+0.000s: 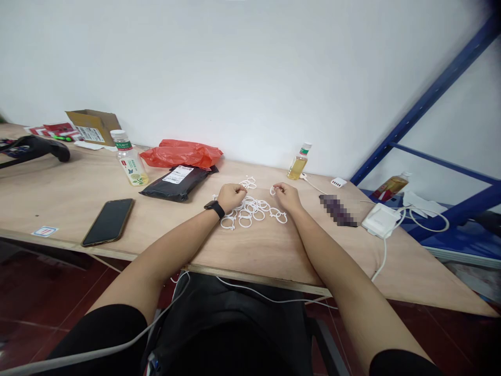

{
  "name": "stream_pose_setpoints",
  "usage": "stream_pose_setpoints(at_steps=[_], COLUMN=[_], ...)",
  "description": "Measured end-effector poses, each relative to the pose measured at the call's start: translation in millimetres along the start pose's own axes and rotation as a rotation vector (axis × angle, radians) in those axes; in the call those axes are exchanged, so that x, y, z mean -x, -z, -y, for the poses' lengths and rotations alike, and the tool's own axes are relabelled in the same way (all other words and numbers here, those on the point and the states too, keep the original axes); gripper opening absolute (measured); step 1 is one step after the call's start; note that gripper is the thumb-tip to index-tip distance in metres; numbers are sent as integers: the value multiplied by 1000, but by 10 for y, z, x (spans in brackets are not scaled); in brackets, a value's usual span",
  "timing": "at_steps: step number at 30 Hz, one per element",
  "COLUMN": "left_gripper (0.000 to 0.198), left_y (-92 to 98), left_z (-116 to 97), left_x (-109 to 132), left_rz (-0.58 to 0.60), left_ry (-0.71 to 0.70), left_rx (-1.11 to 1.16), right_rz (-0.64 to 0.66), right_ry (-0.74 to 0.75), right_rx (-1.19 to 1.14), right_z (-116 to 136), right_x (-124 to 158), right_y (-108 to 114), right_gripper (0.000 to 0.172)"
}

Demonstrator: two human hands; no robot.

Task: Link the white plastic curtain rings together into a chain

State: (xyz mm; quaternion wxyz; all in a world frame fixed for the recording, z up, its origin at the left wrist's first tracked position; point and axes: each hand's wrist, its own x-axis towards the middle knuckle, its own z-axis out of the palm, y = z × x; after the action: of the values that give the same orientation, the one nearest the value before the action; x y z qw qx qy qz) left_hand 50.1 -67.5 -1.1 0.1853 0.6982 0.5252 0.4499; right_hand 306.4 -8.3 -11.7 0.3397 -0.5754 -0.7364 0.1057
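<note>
White plastic rings, each with a small tab like a curtain ring, lie in a loose pile on the wooden table. My left hand, with a black watch on its wrist, is at the pile's left side. Its fingers are curled together, and whatever they hold is hidden. To the right of the pile, my right hand pinches one white curtain ring between thumb and fingers. Behind my left hand sits a smaller group of white rings.
Left of the pile are a black parcel, a red plastic bag, a drink bottle and a phone. Another bottle stands behind. At right lie a blurred dark object and a white charger with cables.
</note>
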Motion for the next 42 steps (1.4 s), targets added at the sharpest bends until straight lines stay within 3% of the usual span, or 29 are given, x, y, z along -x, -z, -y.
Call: stream_pose_setpoints(at_steps=[12, 16, 21, 27, 33, 38, 42], left_gripper=[28, 34, 31, 29, 33, 25, 25], left_y=[-15, -38, 11, 72, -114, -242, -241], left_z=[72, 156, 330, 406, 365, 350, 387], left_x=[-6, -41, -236, -569, -763, -806, -783], left_rz=[64, 3, -40, 98, 292, 327, 291], left_ry=[-91, -70, -19, -103, -144, -103, -47], left_rx=[-77, -11, -127, -251, -361, -439, -474], right_rz=[47, 57, 74, 105, 140, 160, 166], right_ry=[-104, -103, -93, -103, -76, -38, -13], right_rx=[-174, -188, -187, -199, -204, -206, -205], right_z=[-9, -17, -3, 13, -6, 2, 8], right_x=[18, 13, 26, 18, 25, 36, 30], right_y=[-39, -30, -30, -27, -27, -31, -42], right_gripper=[30, 33, 33, 35, 35, 33, 32])
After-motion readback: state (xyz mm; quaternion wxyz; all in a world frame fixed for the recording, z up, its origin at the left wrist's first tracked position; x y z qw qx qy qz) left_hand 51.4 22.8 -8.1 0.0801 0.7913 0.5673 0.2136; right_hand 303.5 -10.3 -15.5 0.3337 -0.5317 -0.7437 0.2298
